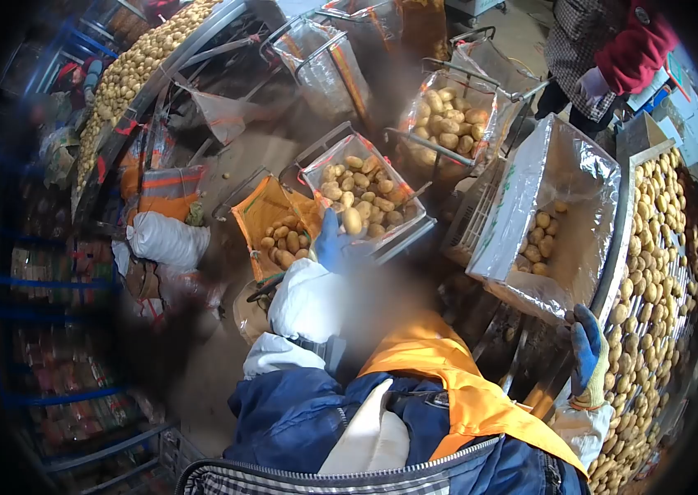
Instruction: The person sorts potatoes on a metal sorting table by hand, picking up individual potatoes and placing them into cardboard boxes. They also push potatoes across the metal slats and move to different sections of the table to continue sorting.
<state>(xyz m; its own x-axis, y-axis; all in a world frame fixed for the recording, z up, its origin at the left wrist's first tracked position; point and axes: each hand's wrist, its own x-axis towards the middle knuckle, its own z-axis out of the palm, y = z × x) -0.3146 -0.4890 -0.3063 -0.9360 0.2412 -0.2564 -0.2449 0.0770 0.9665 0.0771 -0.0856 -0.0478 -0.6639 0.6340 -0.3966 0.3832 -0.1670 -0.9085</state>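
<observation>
My left hand [331,244], in a blue glove, reaches to the near rim of a clear-lined bin of potatoes [378,195]. A larger potato [352,220] sits at its fingers, apparently gripped, though the far side of the grip is hidden. Just left of this hand, an orange mesh bag [260,208] stands open with potatoes inside. My right hand [589,351], in a blue and cream glove, is open with its fingers stretched upward. It is beside the near corner of a large plastic-lined crate [509,239] and the roller conveyor's edge, holding nothing visible.
Potatoes cover the roller conveyor [641,289] on the right and another belt [138,70] at upper left. Further lined bags on frames [324,74] stand ahead. A person in red sleeves [633,54] stands at upper right. A white sack [169,239] lies left.
</observation>
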